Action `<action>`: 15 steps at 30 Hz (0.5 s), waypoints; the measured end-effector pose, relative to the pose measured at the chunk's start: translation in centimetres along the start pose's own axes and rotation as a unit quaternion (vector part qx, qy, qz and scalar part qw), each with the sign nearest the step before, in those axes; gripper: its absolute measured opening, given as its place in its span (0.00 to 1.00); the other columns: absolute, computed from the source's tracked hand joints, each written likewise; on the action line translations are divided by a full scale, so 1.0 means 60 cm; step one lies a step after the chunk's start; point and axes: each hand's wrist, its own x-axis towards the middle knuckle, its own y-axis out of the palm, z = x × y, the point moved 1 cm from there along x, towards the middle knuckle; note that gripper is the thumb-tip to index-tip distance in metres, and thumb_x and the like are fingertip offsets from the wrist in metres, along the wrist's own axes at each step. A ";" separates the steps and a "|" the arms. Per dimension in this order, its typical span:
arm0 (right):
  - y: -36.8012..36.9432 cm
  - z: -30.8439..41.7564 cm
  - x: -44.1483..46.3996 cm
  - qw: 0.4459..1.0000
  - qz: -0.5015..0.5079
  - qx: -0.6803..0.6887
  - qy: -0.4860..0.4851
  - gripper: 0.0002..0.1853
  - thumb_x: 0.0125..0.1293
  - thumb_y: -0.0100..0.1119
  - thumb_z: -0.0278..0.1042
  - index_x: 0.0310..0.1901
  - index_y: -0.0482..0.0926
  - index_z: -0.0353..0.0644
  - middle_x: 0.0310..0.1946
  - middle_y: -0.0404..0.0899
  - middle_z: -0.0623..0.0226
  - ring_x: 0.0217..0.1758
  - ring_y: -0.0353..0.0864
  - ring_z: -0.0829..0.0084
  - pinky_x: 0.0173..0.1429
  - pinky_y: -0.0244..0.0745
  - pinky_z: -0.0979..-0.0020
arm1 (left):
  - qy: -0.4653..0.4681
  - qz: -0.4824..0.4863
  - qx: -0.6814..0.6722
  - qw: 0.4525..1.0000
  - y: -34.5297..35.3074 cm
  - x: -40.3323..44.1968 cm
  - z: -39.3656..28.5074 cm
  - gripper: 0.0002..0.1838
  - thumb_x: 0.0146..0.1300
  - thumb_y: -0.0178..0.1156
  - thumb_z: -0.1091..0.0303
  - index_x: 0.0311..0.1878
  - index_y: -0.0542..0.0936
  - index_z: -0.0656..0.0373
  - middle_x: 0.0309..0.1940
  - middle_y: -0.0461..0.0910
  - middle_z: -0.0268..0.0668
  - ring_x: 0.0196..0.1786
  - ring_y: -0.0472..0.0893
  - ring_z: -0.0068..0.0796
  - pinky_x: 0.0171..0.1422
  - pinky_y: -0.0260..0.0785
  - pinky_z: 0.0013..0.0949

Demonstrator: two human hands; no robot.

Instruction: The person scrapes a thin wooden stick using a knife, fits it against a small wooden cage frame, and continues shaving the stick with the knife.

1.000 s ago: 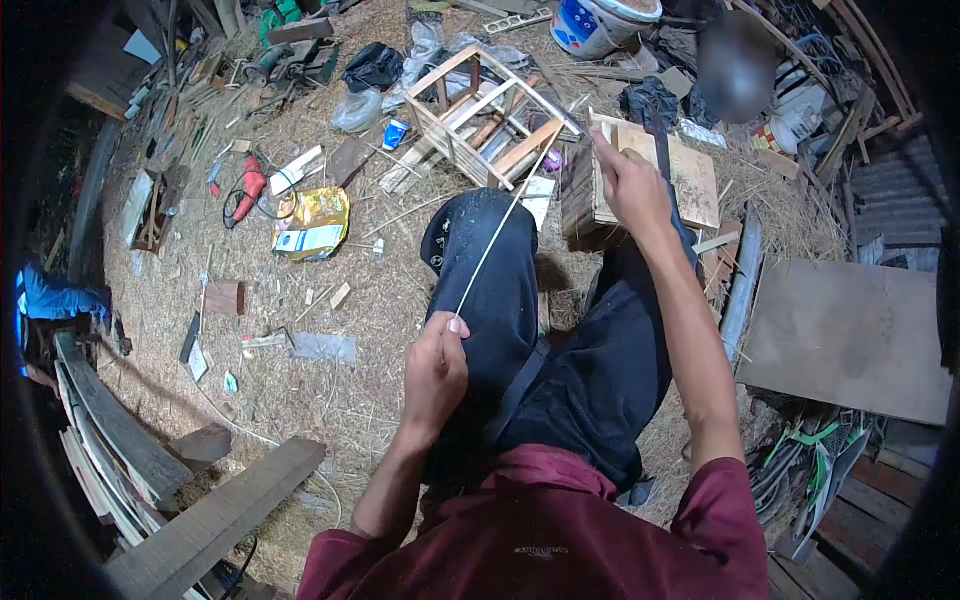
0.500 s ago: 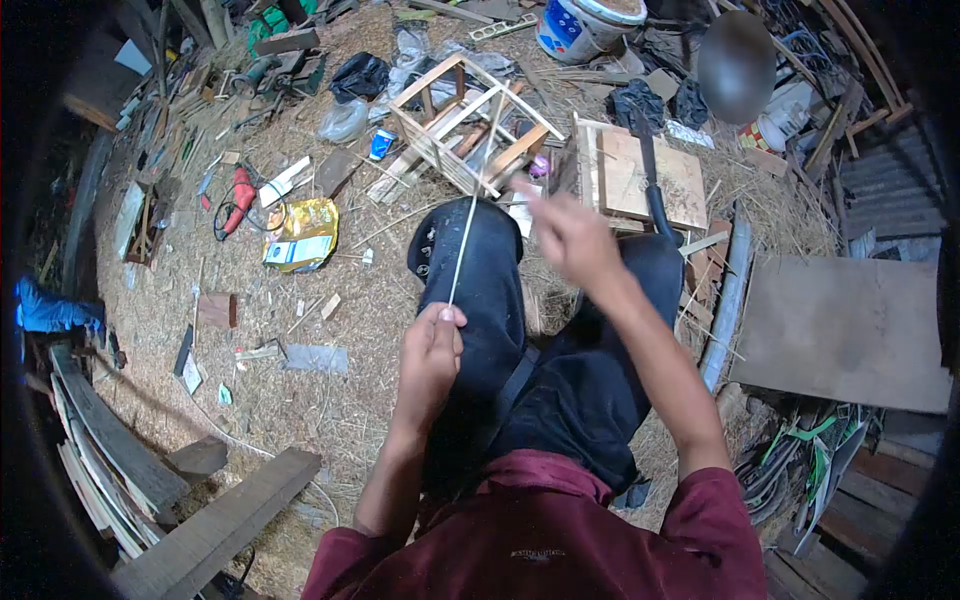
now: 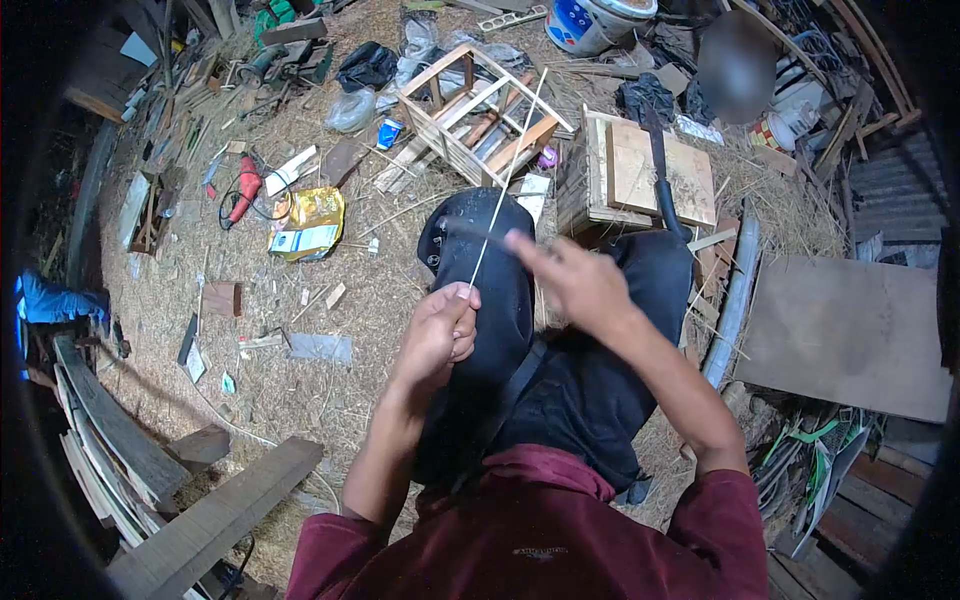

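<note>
Left hand is pinching a thin stick's lower end between its fingers; right hand's fingers are gripping a blurred dark blade, contact unclear. Stick is slanting over left knee toward wooden frame. Control is likely needing firm pinch, shallow blade angle, edge facing off fingers.
</note>
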 end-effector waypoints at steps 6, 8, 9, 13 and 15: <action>-0.003 0.016 0.008 0.997 0.016 0.008 -0.070 0.35 0.61 0.58 0.32 0.70 0.68 0.69 0.29 0.75 0.61 0.23 0.81 0.58 0.25 0.79 0.57 | 0.008 0.015 0.000 1.000 -0.001 0.000 -0.002 0.10 0.77 0.47 0.64 0.38 0.72 0.54 0.15 0.56 0.20 0.12 0.51 0.11 0.15 0.41 0.22; 0.002 -0.018 0.023 0.999 -0.021 0.012 -0.025 0.34 0.61 0.58 0.33 0.70 0.68 0.69 0.30 0.75 0.61 0.22 0.81 0.58 0.25 0.79 0.57 | 0.000 0.032 -0.024 0.999 -0.004 0.003 -0.002 0.10 0.77 0.47 0.64 0.38 0.72 0.54 0.15 0.56 0.20 0.12 0.51 0.11 0.15 0.41 0.22; 0.005 -0.010 0.021 0.998 -0.015 0.020 -0.053 0.32 0.63 0.58 0.34 0.70 0.68 0.68 0.29 0.74 0.62 0.21 0.80 0.59 0.24 0.78 0.57 | -0.003 0.038 -0.034 0.999 -0.006 0.005 -0.005 0.10 0.77 0.47 0.64 0.38 0.72 0.54 0.15 0.55 0.19 0.12 0.51 0.11 0.15 0.41 0.22; 0.010 -0.001 0.015 0.998 -0.005 -0.017 -0.059 0.32 0.64 0.56 0.33 0.70 0.68 0.69 0.25 0.74 0.64 0.20 0.80 0.60 0.22 0.76 0.57 | -0.020 0.054 -0.047 0.997 -0.019 0.004 -0.005 0.10 0.78 0.45 0.64 0.39 0.72 0.54 0.15 0.56 0.20 0.12 0.51 0.10 0.16 0.42 0.21; 0.002 -0.043 0.041 1.000 -0.002 -0.017 0.008 0.33 0.64 0.56 0.33 0.71 0.67 0.71 0.28 0.76 0.61 0.22 0.82 0.58 0.24 0.78 0.56 | -0.019 0.066 -0.051 0.996 -0.018 0.006 -0.004 0.10 0.78 0.45 0.64 0.39 0.72 0.54 0.15 0.56 0.20 0.12 0.51 0.10 0.16 0.42 0.21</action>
